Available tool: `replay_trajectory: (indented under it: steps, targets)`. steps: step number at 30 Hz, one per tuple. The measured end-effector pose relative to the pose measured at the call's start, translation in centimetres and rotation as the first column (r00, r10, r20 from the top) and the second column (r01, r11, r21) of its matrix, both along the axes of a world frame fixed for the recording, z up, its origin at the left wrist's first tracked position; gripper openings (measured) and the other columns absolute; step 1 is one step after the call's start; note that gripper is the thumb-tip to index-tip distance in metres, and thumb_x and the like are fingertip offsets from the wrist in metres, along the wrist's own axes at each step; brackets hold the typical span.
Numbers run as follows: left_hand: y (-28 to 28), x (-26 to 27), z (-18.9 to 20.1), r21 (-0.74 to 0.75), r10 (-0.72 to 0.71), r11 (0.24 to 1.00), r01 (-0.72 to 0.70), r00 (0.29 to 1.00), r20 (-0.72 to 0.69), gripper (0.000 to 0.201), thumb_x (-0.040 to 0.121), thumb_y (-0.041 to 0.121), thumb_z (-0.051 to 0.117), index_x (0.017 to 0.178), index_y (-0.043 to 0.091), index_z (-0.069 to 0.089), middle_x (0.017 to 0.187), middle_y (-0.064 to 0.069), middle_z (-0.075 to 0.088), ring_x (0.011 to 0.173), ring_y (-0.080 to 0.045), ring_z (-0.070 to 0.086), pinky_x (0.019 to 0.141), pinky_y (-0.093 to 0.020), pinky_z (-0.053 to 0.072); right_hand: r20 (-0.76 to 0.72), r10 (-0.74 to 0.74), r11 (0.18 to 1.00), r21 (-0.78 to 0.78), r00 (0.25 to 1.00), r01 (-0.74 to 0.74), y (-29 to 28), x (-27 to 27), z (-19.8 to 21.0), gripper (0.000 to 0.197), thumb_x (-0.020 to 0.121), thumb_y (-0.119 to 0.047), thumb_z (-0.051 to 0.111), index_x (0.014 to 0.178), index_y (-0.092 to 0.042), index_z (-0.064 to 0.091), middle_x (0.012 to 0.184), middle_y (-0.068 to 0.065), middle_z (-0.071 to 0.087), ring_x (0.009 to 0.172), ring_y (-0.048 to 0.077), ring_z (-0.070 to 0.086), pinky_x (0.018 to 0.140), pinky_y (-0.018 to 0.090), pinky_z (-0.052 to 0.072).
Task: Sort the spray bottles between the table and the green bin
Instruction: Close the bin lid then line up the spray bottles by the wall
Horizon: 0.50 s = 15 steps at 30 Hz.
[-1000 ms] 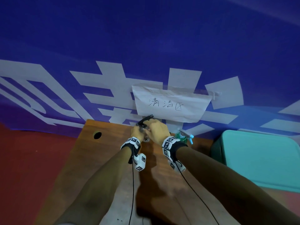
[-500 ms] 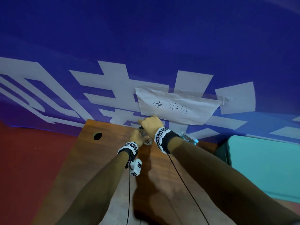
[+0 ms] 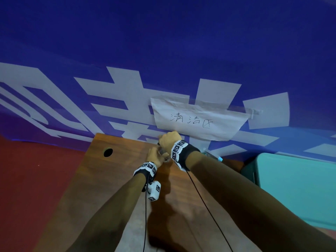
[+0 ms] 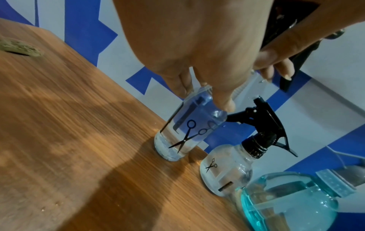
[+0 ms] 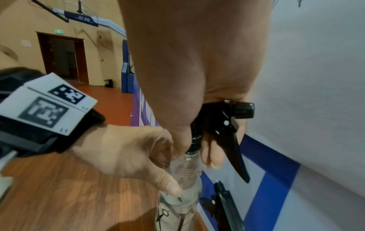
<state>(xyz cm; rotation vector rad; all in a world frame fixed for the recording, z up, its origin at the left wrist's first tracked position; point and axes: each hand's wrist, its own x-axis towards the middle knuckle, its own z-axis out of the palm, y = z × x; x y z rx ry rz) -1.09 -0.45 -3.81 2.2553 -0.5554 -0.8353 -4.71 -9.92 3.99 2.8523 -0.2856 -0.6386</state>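
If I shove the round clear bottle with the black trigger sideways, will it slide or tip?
Probably slides: the round clear bottle is squat with a wide base on smooth table. It looks nearly empty, so likely light. The teal bottle appears to touch it, so that may move too.

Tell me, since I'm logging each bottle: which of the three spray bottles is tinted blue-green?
The teal bottle, nearest the left wrist camera, with a pale cap. The two other bottles are clear with scissors prints.
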Motion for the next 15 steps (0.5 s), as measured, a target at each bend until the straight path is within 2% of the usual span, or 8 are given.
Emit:
replay_trajectory:
  steps: [2,4,5,7,8,10,12,15]
  targets:
    - [0.0,-0.1,0.4,-0.022,-0.03,0.999,0.03,1.0,0.005,0.01,0.089,0.0,0.066,0.096,0.004,0.061,0.086,-0.004,0.061,0.083,-0.021,0.057,0.064,-0.02,0.047,0.009,-0.006,1.0,0.017,1.0,0.006,-0.3,-0.3,0.5,0.048,0.097,-0.042,0.055,0.133,-0.011,0.047,0.118,0.0,0.066,0.104,0.023,0.065,0.076,0.033,0.045]
    - [-0.2,-0.1,0.4,-0.032,-0.05,0.998,0.05,0.999,0.01,0.018,0.09,0.0,0.066,0.108,0.002,0.062,0.091,-0.002,0.061,0.085,-0.019,0.059,0.066,-0.016,0.049,0.027,-0.014,1.0,0.011,1.0,0.014,-0.5,-0.6,0.7,0.042,0.096,-0.04,0.058,0.129,-0.013,0.052,0.115,0.0,0.067,0.103,0.022,0.066,0.076,0.033,0.046]
    - [-0.4,-0.4,0.9,-0.027,-0.065,0.997,0.066,0.998,0.025,0.02,0.091,-0.001,0.065,0.111,0.0,0.062,0.092,-0.005,0.061,0.084,-0.019,0.058,0.071,-0.018,0.052,0.024,-0.028,1.0,0.012,0.999,0.028,-0.5,-0.6,0.7,0.036,0.096,-0.037,0.06,0.124,-0.015,0.055,0.113,-0.001,0.068,0.103,0.022,0.066,0.076,0.033,0.046]
    - [-0.9,-0.5,0.7,0.023,-0.086,0.996,0.084,0.995,0.057,0.024,0.092,0.002,0.064,0.116,-0.004,0.063,0.099,-0.015,0.065,0.088,-0.026,0.058,0.087,-0.033,0.052,0.004,-0.055,0.998,0.017,0.998,0.055,-0.7,-0.6,0.8,0.03,0.093,-0.039,0.064,0.116,-0.019,0.061,0.11,-0.004,0.068,0.103,0.021,0.065,0.076,0.032,0.044]
    - [-1.1,-0.5,0.5,0.034,-0.093,0.995,0.092,0.995,0.042,0.025,0.091,0.003,0.066,0.115,-0.002,0.064,0.102,-0.016,0.067,0.093,-0.031,0.061,0.087,-0.037,0.05,0.002,-0.058,0.998,0.028,0.998,0.058,-0.9,-0.6,0.8,0.031,0.092,-0.043,0.065,0.112,-0.02,0.062,0.108,-0.004,0.068,0.102,0.021,0.065,0.076,0.032,0.045]
    - [-1.2,-0.5,0.1,0.014,-0.092,0.996,0.092,0.996,0.008,0.018,0.085,0.007,0.071,0.103,0.007,0.067,0.093,-0.005,0.07,0.095,-0.029,0.067,0.078,-0.034,0.051,0.015,-0.04,0.998,0.058,0.999,0.039,-1.4,-0.8,0.7,0.037,0.09,-0.048,0.065,0.112,-0.019,0.064,0.109,-0.002,0.069,0.102,0.022,0.066,0.078,0.033,0.048]
    - [-1.4,-0.5,-0.2,-0.005,-0.082,0.997,0.082,0.997,-0.004,0.015,0.081,0.012,0.074,0.094,0.014,0.067,0.086,0.005,0.069,0.089,-0.024,0.068,0.076,-0.031,0.053,0.042,-0.017,0.997,0.07,0.999,0.014,-1.9,-0.9,0.7,0.042,0.09,-0.05,0.064,0.118,-0.018,0.063,0.114,-0.001,0.068,0.105,0.022,0.065,0.082,0.034,0.049]
    - [-1.7,-0.9,0.1,-0.021,-0.045,0.999,0.045,0.999,0.009,0.007,0.084,0.009,0.069,0.087,0.014,0.063,0.078,0.003,0.064,0.079,-0.022,0.064,0.07,-0.029,0.049,0.07,0.0,0.998,0.07,0.998,-0.005,-2.0,-1.0,0.8,0.041,0.091,-0.044,0.065,0.123,-0.019,0.061,0.119,-0.001,0.066,0.109,0.022,0.064,0.085,0.034,0.051]
